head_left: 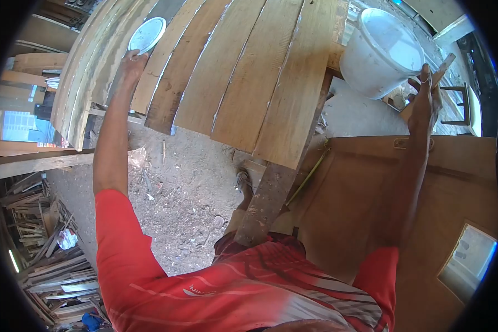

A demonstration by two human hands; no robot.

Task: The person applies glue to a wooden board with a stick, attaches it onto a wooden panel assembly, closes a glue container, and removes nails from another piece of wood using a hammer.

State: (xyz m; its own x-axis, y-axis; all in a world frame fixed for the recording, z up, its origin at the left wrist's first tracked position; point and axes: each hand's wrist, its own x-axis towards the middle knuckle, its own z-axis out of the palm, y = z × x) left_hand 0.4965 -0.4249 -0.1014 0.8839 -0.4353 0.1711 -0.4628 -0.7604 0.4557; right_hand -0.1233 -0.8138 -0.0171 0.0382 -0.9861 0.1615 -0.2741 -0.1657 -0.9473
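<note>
At the upper left, my left hand [133, 63] is closed on the edge of a round white lid [147, 35], held above the wooden boards [243, 61]. The boards lie side by side with pale lines along their seams. Over on the right, my right hand [425, 102] is beside a white bucket [371, 61]. A thin flat stick [444, 69] rises from between its fingers, which are bent around the lower part of it. The bucket stands at the far right end of the boards, and its top looks whitish.
A brown panel [348, 193] with a metal fitting stands at the right. Scrap wood [66, 282] is piled at the lower left. A dusty floor [182, 193] with debris shows below the boards. A stool [470, 108] is at the far right.
</note>
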